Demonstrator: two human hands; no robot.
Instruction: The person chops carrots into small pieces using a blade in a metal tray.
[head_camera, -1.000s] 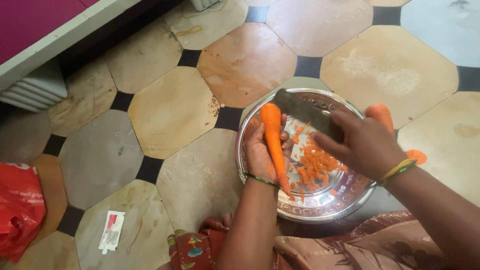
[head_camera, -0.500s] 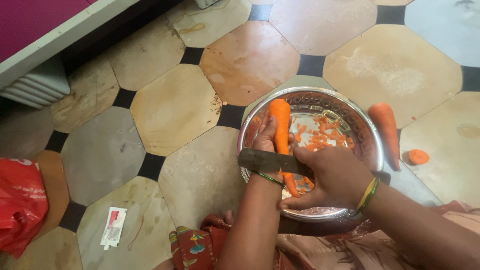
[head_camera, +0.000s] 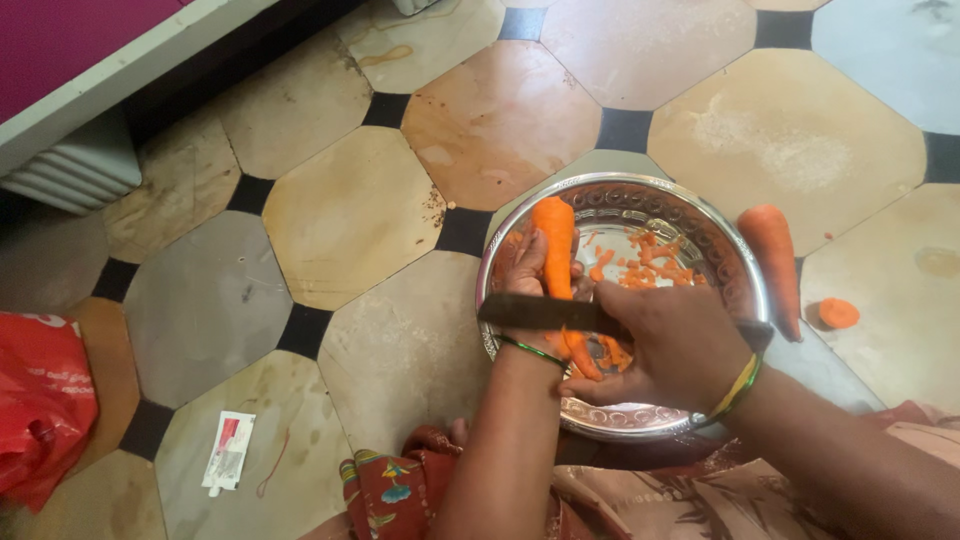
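My left hand (head_camera: 527, 275) grips an orange carrot (head_camera: 555, 245) held lengthwise over a round steel plate (head_camera: 735, 262) on the tiled floor. My right hand (head_camera: 670, 345) holds a dark-bladed knife (head_camera: 545, 312) laid across the carrot near my left wrist. Thin orange carrot peelings (head_camera: 650, 265) lie scattered in the plate. Green and yellow bangles sit on both wrists.
A second whole carrot (head_camera: 775, 255) lies on the floor beside the plate's right rim, with a cut carrot end (head_camera: 838, 313) further right. A red plastic bag (head_camera: 40, 405) is at the left edge, a small white sachet (head_camera: 228, 452) near it. A white ledge (head_camera: 120, 70) runs top left.
My right hand moved the knife from the plate's far right side down across the carrot toward me. The carrot stayed in my left hand over the plate.
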